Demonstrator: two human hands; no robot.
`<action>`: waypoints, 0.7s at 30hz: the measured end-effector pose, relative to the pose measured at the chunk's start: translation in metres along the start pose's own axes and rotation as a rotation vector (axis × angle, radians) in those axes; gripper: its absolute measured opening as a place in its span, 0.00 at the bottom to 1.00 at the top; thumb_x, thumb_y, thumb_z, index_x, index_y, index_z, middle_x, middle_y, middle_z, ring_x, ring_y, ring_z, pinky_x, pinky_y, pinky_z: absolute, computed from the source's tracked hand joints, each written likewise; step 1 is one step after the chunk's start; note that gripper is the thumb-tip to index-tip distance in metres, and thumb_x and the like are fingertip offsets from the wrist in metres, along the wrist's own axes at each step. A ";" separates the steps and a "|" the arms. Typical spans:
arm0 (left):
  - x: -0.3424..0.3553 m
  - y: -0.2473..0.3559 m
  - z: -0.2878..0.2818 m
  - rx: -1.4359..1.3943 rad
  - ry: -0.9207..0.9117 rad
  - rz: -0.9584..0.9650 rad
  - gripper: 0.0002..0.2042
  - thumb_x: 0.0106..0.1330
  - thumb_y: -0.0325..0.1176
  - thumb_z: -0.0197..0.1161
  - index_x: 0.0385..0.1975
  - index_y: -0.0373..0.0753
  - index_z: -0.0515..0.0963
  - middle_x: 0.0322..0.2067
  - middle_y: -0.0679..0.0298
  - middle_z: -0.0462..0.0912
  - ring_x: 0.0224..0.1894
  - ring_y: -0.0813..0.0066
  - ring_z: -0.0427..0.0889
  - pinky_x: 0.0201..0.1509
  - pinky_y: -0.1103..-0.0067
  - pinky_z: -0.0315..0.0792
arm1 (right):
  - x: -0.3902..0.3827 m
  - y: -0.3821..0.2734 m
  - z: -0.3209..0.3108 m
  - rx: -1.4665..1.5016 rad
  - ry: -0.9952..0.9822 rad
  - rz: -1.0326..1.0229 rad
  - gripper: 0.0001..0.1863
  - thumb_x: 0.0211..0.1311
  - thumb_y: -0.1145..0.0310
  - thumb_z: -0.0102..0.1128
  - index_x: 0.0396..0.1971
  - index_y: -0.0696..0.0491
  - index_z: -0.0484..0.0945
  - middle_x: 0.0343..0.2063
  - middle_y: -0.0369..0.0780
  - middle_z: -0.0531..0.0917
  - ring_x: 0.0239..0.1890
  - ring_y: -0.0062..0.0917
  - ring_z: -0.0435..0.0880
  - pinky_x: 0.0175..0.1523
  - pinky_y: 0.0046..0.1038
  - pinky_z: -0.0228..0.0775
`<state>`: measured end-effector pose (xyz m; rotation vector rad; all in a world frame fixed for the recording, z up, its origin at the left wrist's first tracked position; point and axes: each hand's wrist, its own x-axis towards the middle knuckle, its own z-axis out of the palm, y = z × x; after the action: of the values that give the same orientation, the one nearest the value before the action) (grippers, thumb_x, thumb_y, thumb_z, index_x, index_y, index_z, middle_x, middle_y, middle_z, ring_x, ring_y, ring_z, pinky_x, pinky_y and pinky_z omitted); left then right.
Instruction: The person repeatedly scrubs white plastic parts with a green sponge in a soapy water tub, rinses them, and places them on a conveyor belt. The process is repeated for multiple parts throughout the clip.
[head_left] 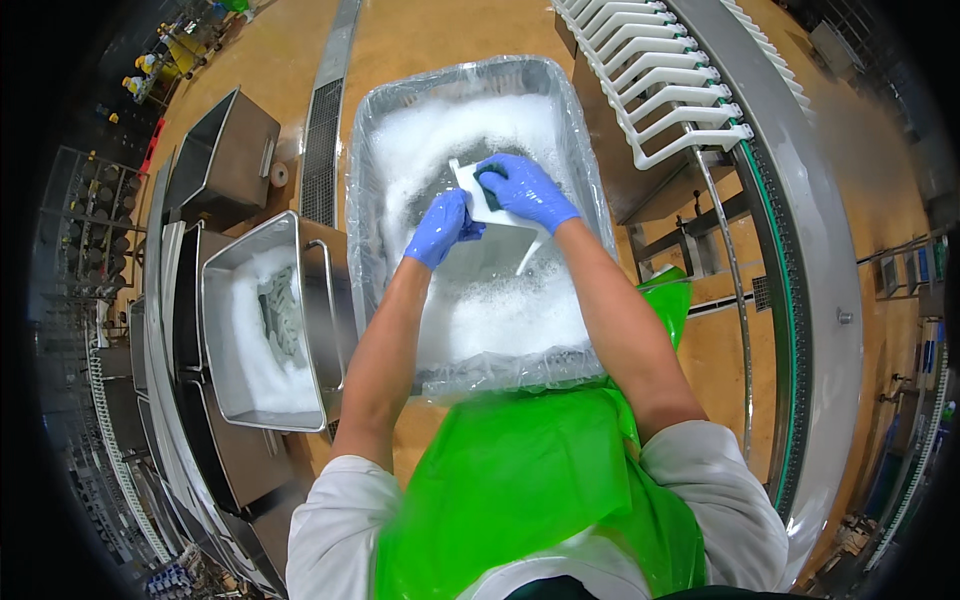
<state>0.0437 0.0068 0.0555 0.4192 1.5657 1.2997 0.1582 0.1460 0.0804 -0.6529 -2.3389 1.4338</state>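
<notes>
Both my hands wear blue gloves, wet with suds. My left hand (442, 226) is closed around the left side of a white plastic bracket-like piece (512, 219), which is held tilted above the water. In my right hand (530, 190) is a dark green scouring pad (490, 187), pressed against the upper part of that piece. A thin leg of the white piece points down toward the foam. Below lies a big grey tub (575, 130) lined with clear plastic, with white foam (500, 318) around cloudy water.
A steel tub (214, 350) of foamy water with pale pieces in it stands at the left. Further left are steel bins (238, 150). On the right runs a curved conveyor (835, 290) with a row of white plastic brackets (650, 70). A floor drain (322, 140) lies beyond the tubs.
</notes>
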 end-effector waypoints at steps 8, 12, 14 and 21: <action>-0.022 0.031 -0.005 -0.716 0.090 -0.118 0.23 0.68 0.46 0.46 0.54 0.36 0.69 0.38 0.57 0.79 0.42 0.66 0.80 0.49 0.72 0.75 | -0.037 -0.034 0.074 -0.435 0.249 -0.632 0.22 0.59 0.73 0.49 0.56 0.55 0.71 0.43 0.49 0.78 0.47 0.48 0.77 0.54 0.39 0.70; -0.012 0.026 -0.024 -0.739 0.060 0.303 0.21 0.69 0.39 0.50 0.59 0.37 0.65 0.41 0.55 0.79 0.46 0.61 0.79 0.57 0.64 0.71 | -0.029 -0.060 0.052 0.068 -0.098 -0.181 0.28 0.59 0.74 0.52 0.62 0.57 0.66 0.62 0.49 0.68 0.65 0.41 0.66 0.66 0.33 0.60; -0.005 0.032 -0.019 -0.759 0.004 0.431 0.25 0.67 0.34 0.55 0.64 0.38 0.60 0.51 0.55 0.77 0.51 0.62 0.77 0.59 0.65 0.71 | -0.008 -0.040 0.041 0.095 0.229 -0.150 0.29 0.61 0.72 0.53 0.64 0.57 0.63 0.65 0.49 0.64 0.67 0.40 0.63 0.68 0.31 0.58; -0.043 0.060 -0.001 -1.003 -0.174 0.186 0.20 0.72 0.50 0.43 0.49 0.42 0.73 0.49 0.60 0.78 0.49 0.64 0.77 0.57 0.66 0.72 | -0.035 -0.059 0.059 -0.429 0.028 -0.531 0.31 0.65 0.66 0.46 0.67 0.60 0.57 0.69 0.53 0.54 0.72 0.50 0.47 0.72 0.49 0.33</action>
<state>0.0417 -0.0055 0.1278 0.0253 0.5928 1.9348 0.1463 0.0596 0.1054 -0.1165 -2.5505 0.6991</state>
